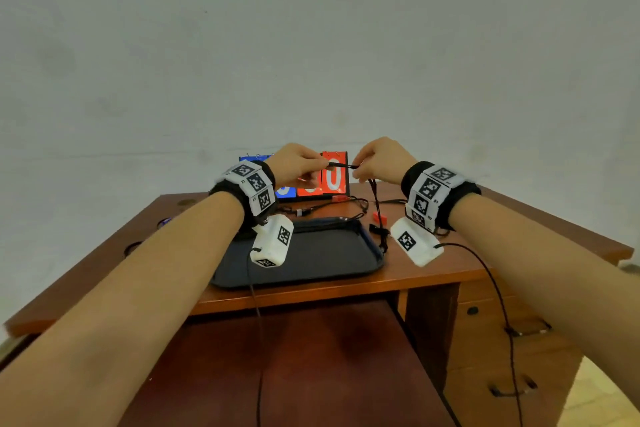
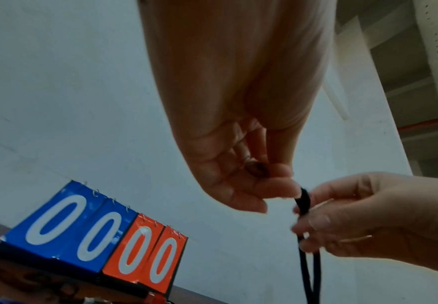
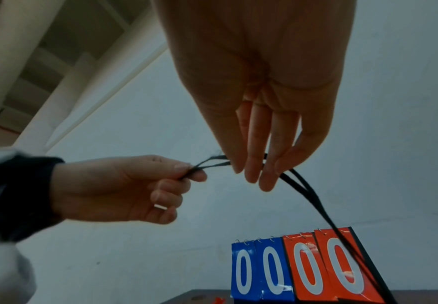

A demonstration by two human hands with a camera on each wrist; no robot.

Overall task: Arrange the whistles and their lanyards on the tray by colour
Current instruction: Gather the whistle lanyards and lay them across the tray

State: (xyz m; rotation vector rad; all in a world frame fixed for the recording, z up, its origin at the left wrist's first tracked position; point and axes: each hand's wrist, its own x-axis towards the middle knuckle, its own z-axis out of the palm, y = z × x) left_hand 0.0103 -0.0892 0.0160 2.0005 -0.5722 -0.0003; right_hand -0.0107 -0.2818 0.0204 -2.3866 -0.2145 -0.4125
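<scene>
Left hand (image 1: 298,165) and right hand (image 1: 382,159) both pinching black lanyard (image 1: 341,166) taut above tray (image 1: 311,253), scoreboard (image 1: 334,177) behind

black lanyard (image 1: 375,199) | raised, doubled, hanging | dark tray (image 1: 311,253) on desk

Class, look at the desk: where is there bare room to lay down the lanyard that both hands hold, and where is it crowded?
The tray floor is bare. Crowded: the strip between tray and scoreboard, strewn with cords and red whistles.
</scene>
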